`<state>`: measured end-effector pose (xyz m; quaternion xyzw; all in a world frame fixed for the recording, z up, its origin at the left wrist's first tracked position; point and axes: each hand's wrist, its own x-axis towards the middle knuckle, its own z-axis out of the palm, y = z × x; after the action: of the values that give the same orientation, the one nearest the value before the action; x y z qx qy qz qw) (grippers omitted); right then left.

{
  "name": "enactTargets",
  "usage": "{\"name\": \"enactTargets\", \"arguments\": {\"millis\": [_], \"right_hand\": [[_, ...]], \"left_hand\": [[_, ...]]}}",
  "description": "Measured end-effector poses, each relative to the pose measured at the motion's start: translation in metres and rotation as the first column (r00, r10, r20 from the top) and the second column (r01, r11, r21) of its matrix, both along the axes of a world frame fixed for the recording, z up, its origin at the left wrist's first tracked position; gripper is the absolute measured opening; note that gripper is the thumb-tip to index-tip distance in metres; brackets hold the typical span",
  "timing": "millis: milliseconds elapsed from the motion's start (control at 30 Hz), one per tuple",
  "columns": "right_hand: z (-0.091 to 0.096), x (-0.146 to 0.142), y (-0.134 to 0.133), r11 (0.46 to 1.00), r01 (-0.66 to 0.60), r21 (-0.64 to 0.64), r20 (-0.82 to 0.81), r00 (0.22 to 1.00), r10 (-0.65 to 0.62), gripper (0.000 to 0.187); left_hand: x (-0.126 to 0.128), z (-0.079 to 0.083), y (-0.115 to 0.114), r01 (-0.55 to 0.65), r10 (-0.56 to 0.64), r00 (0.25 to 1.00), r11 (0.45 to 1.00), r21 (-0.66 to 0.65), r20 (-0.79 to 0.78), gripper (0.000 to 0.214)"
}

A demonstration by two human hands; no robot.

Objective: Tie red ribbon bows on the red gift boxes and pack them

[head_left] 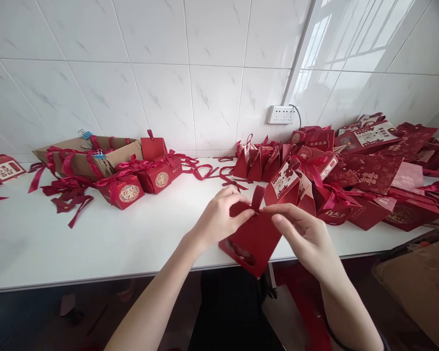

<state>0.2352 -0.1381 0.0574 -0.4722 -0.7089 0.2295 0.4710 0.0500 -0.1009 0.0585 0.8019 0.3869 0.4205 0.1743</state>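
A red gift box (260,238) with a cut-out window near its lower edge is tilted at the table's front edge. A red ribbon loop (258,197) stands up from its top. My left hand (225,214) is closed on the top edge of the box, thumb and fingers pinching just left of the loop. From the other side my right hand (302,234) reaches the same spot, its fingertips closed at the base of the loop. Whether it grips the ribbon or the box's edge is partly hidden by the fingers.
On the white table (76,253) a cardboard box (80,161) holds red ribbons, with finished-looking red boxes (161,175) beside it. Many red gift boxes (369,175) are heaped at the right. Loose ribbons (205,170) lie near the wall. A power strip (281,115) hangs on the tiles.
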Motion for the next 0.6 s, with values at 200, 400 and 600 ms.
{"name": "enactTargets", "arguments": {"millis": [200,400,600], "right_hand": [[-0.011,-0.005,0.013,0.983,0.094,0.160,0.040,0.994,-0.102,0.013],[-0.017,0.006,0.026,0.945,-0.025,0.326,0.195,0.980,-0.041,0.015],[-0.002,0.021,0.088,0.871,0.038,0.489,0.286,0.937,-0.201,0.028]], "left_hand": [[0.010,-0.008,-0.008,-0.027,0.034,0.990,0.998,-0.056,0.136,0.010],[0.017,-0.011,-0.013,-0.011,0.016,0.977,1.000,-0.025,0.211,0.010],[-0.065,-0.045,0.013,-0.494,0.415,0.738,0.869,0.007,0.531,0.034]]}}
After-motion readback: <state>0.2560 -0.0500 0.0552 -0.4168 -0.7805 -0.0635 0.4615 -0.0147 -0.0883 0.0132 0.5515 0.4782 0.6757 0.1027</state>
